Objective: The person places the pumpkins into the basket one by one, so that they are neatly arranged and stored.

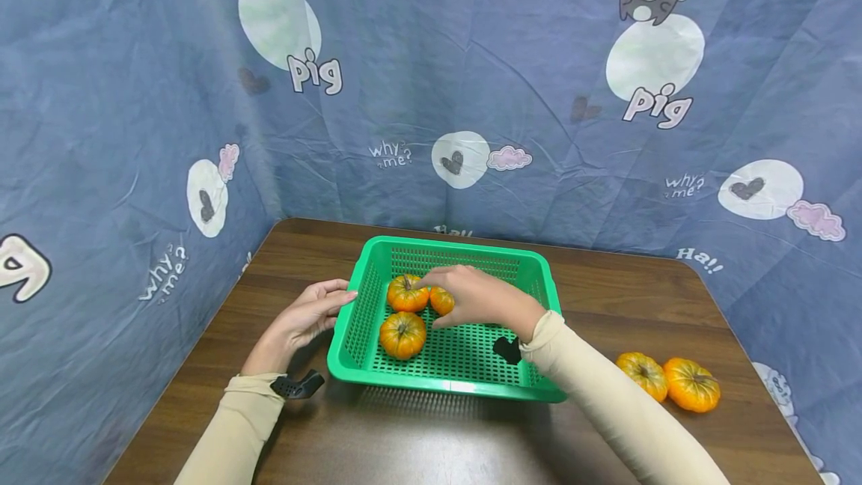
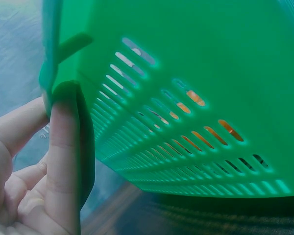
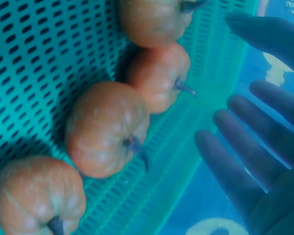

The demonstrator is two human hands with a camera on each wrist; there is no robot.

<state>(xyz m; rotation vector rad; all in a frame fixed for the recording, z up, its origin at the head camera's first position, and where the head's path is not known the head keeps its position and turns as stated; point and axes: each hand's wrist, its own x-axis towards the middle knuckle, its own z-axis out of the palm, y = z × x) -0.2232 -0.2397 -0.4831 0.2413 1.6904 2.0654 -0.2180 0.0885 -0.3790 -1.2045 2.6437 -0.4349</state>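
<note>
A green plastic basket stands on the table, its left rim pinched between the thumb and fingers of my left hand. In the left wrist view that hand is at the basket's edge beside its slotted wall. Several small orange pumpkins lie inside, among them a front one and one behind it. My right hand hovers over the basket, holding nothing and partly hiding another pumpkin. The right wrist view shows the right hand's fingers spread, apart from the pumpkins.
Two more pumpkins, a left one and a right one, lie on the brown wooden table right of the basket. A blue printed cloth hangs behind and along the sides.
</note>
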